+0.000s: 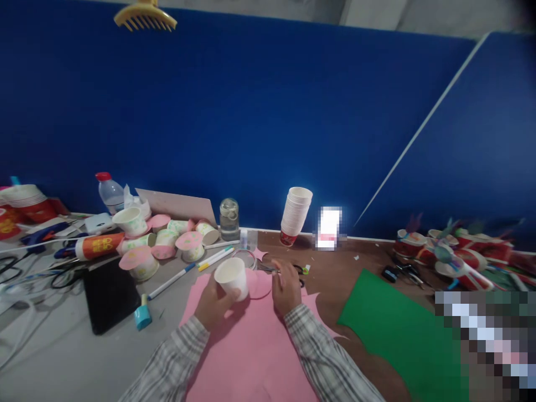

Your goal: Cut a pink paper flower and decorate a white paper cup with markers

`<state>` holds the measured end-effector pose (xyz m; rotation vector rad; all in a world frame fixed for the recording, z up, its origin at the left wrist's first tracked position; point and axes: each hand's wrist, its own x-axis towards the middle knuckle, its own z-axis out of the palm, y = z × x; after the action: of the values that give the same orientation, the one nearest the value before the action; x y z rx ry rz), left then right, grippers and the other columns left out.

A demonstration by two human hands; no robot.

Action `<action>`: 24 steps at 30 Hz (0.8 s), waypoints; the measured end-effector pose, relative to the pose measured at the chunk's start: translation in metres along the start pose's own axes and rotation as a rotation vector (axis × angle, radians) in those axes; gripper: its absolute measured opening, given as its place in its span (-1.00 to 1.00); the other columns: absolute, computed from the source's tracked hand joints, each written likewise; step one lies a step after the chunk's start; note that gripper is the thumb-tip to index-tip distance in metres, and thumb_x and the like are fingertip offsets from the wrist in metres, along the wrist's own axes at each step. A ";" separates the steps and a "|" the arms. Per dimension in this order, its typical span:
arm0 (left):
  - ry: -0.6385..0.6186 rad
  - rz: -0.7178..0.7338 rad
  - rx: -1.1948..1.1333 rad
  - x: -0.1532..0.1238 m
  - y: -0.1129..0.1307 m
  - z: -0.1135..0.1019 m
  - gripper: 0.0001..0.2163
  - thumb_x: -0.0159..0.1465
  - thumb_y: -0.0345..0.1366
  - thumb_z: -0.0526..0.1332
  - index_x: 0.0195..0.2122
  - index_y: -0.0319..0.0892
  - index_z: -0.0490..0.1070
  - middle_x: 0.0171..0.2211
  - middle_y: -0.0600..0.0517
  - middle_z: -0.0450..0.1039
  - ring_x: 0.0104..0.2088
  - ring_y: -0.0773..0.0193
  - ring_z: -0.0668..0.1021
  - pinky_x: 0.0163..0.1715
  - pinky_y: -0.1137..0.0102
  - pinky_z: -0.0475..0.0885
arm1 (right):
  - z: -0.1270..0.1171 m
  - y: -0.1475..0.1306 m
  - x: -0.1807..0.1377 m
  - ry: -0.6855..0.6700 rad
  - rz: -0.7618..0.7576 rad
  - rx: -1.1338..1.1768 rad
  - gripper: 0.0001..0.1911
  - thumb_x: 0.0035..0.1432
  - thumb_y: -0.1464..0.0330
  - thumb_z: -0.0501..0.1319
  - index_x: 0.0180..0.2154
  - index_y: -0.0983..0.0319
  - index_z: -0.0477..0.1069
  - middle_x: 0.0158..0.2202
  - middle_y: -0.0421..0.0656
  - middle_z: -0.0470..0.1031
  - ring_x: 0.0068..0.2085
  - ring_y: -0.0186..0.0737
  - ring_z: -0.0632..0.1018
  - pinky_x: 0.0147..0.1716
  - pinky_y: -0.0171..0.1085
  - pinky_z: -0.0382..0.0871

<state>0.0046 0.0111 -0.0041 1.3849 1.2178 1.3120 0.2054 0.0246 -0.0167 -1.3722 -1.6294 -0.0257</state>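
A plain white paper cup (231,276) is tilted in my left hand (218,304), whose thumb and fingers wrap round its lower side. Just right of it lies a pink paper disc (258,285). My right hand (287,287) is curled over the middle of a pair of scissors (302,270); the blades show left of its fingers and the dark and green handles to the right. Its grip is partly hidden. Beneath both hands spreads a large sheet of pink paper (255,346) with curved cut-outs along its right edge.
Pink-topped paper cups (190,245) cluster at left, near markers (215,258), a black tablet-like slab (111,296) and a glass jar (229,219). Behind stands a tall cup stack (296,215). Green paper (397,335) and decorated red cups (456,251) are at right.
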 end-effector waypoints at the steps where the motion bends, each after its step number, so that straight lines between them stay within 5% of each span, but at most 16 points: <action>1: 0.060 0.013 0.002 0.002 -0.001 -0.001 -0.45 -0.18 -0.29 0.30 -0.10 -0.10 0.24 -0.18 -0.09 0.43 -0.15 -0.04 0.44 -0.13 0.08 0.32 | 0.000 0.005 0.002 0.017 0.036 -0.035 -0.68 0.03 0.42 -0.01 -0.16 0.21 0.36 -0.22 -0.05 0.48 -0.15 -0.03 0.43 -0.13 -0.08 0.30; 4: 0.142 0.044 0.012 0.006 -0.002 -0.003 -0.44 -0.19 -0.29 0.29 -0.10 -0.08 0.23 -0.17 -0.07 0.42 -0.14 -0.03 0.43 -0.12 0.08 0.31 | 0.001 0.019 0.003 0.015 0.119 -0.131 -0.67 -0.04 0.44 0.03 -0.18 0.23 0.39 -0.29 -0.03 0.46 -0.21 0.03 0.41 -0.18 -0.02 0.27; 10: 0.033 0.035 0.076 0.000 0.006 0.003 -0.45 -0.21 -0.34 0.32 -0.13 -0.04 0.25 -0.19 -0.02 0.43 -0.13 -0.03 0.43 -0.12 0.09 0.32 | 0.008 0.032 -0.001 -0.094 0.197 -0.277 -0.76 -0.16 0.52 0.14 -0.42 0.13 0.49 -0.38 -0.08 0.51 -0.27 0.03 0.42 -0.13 -0.01 0.15; 16: -0.103 -0.015 0.171 -0.006 0.012 0.012 -0.54 -0.25 -0.37 0.32 -0.25 -0.05 0.35 -0.32 -0.02 0.47 -0.26 -0.05 0.48 -0.25 0.07 0.39 | 0.002 0.032 0.007 -0.143 0.251 -0.343 -0.64 -0.14 0.53 0.14 -0.25 0.13 0.46 -0.21 -0.06 0.51 -0.17 0.03 0.43 -0.06 -0.04 0.13; 24: -0.146 -0.004 0.188 -0.005 0.003 0.009 -0.47 -0.25 -0.39 0.32 -0.17 -0.02 0.32 -0.29 -0.01 0.46 -0.21 -0.03 0.46 -0.20 0.09 0.37 | -0.005 0.045 0.012 -0.302 0.322 -0.403 -0.59 -0.16 0.60 0.14 -0.29 0.07 0.49 -0.22 -0.07 0.54 -0.13 0.04 0.44 0.04 0.05 -0.04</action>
<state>0.0136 0.0058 -0.0027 1.5812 1.2683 1.0941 0.2443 0.0476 -0.0301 -2.0175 -1.6860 0.0482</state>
